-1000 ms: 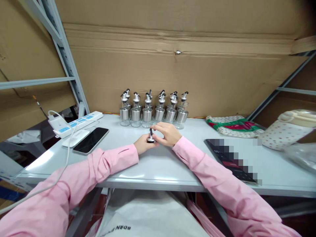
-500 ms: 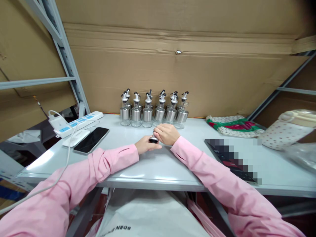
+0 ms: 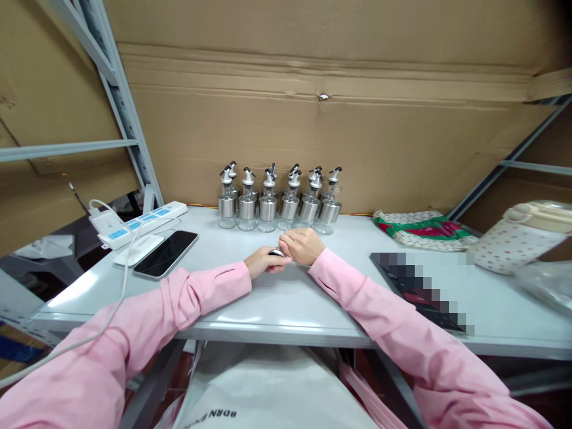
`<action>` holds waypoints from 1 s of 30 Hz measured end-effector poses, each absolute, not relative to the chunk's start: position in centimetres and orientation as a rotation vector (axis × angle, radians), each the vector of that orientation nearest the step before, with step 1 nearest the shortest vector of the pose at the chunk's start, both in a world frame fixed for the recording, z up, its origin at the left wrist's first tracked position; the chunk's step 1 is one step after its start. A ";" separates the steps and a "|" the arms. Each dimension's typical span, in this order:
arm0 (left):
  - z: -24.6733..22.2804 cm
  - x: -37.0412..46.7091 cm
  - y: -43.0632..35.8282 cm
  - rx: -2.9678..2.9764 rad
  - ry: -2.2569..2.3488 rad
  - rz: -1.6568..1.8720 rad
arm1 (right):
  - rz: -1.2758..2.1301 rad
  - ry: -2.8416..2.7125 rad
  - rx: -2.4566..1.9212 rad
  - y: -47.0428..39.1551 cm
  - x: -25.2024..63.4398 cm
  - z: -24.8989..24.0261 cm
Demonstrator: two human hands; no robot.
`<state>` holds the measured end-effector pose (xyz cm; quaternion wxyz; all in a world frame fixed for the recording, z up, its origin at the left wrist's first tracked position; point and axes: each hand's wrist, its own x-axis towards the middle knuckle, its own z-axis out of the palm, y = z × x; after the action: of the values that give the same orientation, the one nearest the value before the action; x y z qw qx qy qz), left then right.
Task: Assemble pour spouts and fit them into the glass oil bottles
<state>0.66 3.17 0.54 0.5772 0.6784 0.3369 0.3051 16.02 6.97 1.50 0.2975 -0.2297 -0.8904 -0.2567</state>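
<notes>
Near the middle of the white table, my left hand [image 3: 263, 261] is closed on a small round black-and-silver piece [image 3: 276, 253], which shows between its fingers. My right hand [image 3: 302, 245] meets it from the right, fingers curled and pinched over the piece's upper end; that end is mostly hidden. Just behind my hands stand several glass bottles [image 3: 267, 208] with steel bands, nearly all carrying silver spouts with black levers. The front right bottle [image 3: 329, 212] shows an open glass neck.
A phone [image 3: 166, 254], a white power strip [image 3: 143, 225] and cables lie at the left. On the right are a patterned cloth [image 3: 424, 229], a dotted flask [image 3: 513, 241], a plastic bag [image 3: 547, 283] and a dark, partly pixelated flat item [image 3: 402, 283]. Cardboard [image 3: 277, 131] rises behind.
The round piece has tilted, showing less of its black face. My left fingers have curled in more around it, and my right hand has shifted slightly down.
</notes>
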 end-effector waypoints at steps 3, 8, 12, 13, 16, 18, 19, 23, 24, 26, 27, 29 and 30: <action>0.3 0.7 3.2 1.612 0.742 0.783 | -0.538 -2.173 -0.771 6.4 16.2 2.0; 0.0 0.3 4.6 1.542 0.768 0.941 | -0.364 -1.915 -1.042 6.2 17.2 3.6; -0.6 0.3 5.3 1.500 0.819 1.012 | -0.120 -1.965 -1.546 7.9 18.1 3.5; -0.8 0.4 5.3 1.470 0.833 1.031 | -0.065 -1.993 -1.655 8.4 18.4 3.3; -1.0 0.5 5.3 1.385 0.891 1.076 | 0.044 -2.040 -1.807 9.5 18.8 2.4; -0.9 0.3 5.3 1.356 0.922 1.073 | 0.094 -2.051 -1.851 9.8 18.9 1.9; -0.7 0.1 5.2 1.352 0.925 1.067 | 0.116 -2.058 -1.874 9.8 18.8 1.7; 0.0 -1.0 5.0 1.353 0.887 1.087 | 0.139 -2.075 -1.939 9.6 18.6 1.3; 0.0 -1.2 4.9 1.350 0.884 1.094 | 0.129 -2.075 -1.945 9.6 18.6 1.2; 0.0 -1.4 4.8 1.350 0.900 1.091 | 0.098 -2.070 -1.948 9.5 18.7 1.3; 0.0 -1.4 4.8 1.353 0.911 1.084 | 0.082 -2.067 -1.945 9.5 18.8 1.4; -0.2 -1.3 4.8 1.356 0.921 1.080 | 0.060 -2.063 -1.934 9.6 19.0 1.6; -0.2 -1.3 4.8 1.354 0.918 1.082 | 0.056 -2.065 -1.924 9.6 19.1 1.7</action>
<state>-1.29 4.78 -0.22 0.5563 0.5736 0.3889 0.4585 19.12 9.59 1.73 0.1587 -0.6730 -0.7222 0.0197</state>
